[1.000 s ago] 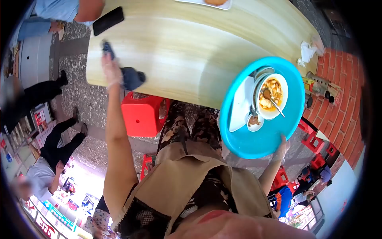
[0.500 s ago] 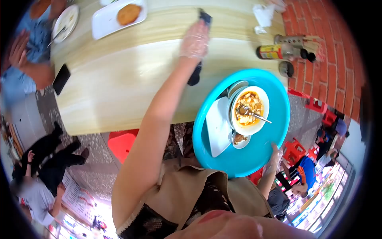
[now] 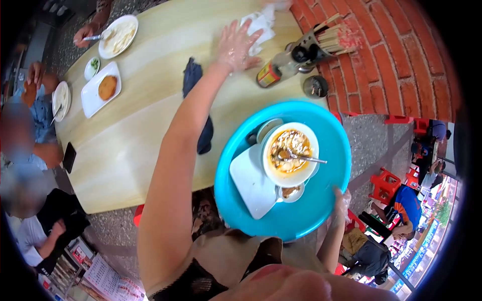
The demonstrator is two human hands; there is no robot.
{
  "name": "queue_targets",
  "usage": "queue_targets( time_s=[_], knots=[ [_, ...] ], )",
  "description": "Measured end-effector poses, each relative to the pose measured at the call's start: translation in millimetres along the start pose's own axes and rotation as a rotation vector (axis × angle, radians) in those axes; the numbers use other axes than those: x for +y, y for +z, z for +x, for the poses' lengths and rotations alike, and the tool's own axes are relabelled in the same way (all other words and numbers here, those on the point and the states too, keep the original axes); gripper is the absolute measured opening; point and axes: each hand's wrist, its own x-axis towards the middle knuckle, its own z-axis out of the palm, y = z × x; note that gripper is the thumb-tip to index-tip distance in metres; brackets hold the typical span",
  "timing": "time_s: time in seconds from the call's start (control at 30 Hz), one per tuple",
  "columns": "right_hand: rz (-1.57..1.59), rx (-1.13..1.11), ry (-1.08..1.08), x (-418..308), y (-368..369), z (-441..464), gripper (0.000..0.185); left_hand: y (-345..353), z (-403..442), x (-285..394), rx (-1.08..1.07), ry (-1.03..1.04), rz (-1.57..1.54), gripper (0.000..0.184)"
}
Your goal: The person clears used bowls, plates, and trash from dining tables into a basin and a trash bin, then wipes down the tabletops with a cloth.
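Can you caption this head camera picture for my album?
Left hand spread by white tissues, right hand holding a blue basin of dishes.

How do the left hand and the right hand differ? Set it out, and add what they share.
Pose: the left hand is open with fingers spread, while the right hand grips the rim of the blue basin.
Place: the left hand is stretched out over the table, by the white tissues, while the right hand is closer to the body.
Shared: both wear clear plastic gloves.
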Motion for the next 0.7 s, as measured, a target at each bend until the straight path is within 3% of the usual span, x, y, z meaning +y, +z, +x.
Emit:
queue_targets(
  time_s=[0.13,0.2,0.23,0.3,0.33,0.4,0.43,0.5,0.57,0.63,0.7],
  knots=[
    [0.088,-0.02,-0.028,-3,-1,9,0.027,76,35,-16,-0.051,0.137,0.008,0.053],
    [0.121,-0.049,-0.062,6,-2,18,0.024,81,19,-15,-0.108,0.086,-0.196,0.033],
    [0.186,-0.086,-0.038,7,-3,17,0.023,76,4,-10,-0.128,0.089,-0.198,0.033],
    [0.277,-0.125,-0.02,5,0,21,0.021,52,-4,-8,-0.127,-0.076,-0.254,0.019],
    [0.291,-0.109,-0.011,7,0,22,0.02,48,19,-13,-0.133,-0.058,-0.245,0.019],
    [0.343,-0.068,0.057,-3,5,12,0.019,42,72,-10,0.212,-0.033,-0.283,0.026],
    [0.364,-0.08,0.054,-14,6,6,0.019,60,93,-10,0.214,-0.022,-0.291,0.026],
    [0.398,-0.052,0.031,-18,13,7,0.02,96,139,-6,0.29,-0.018,-0.016,0.024],
    [0.252,-0.024,-0.009,-8,6,10,0.021,127,129,-9,0.318,0.013,-0.067,0.025],
    [0.266,0.012,0.039,-7,6,8,0.021,136,111,-10,0.314,0.057,-0.102,0.027],
    [0.343,0.005,0.044,-16,12,1,0.022,120,84,-17,-0.021,0.051,-0.059,0.029]
  ],
)
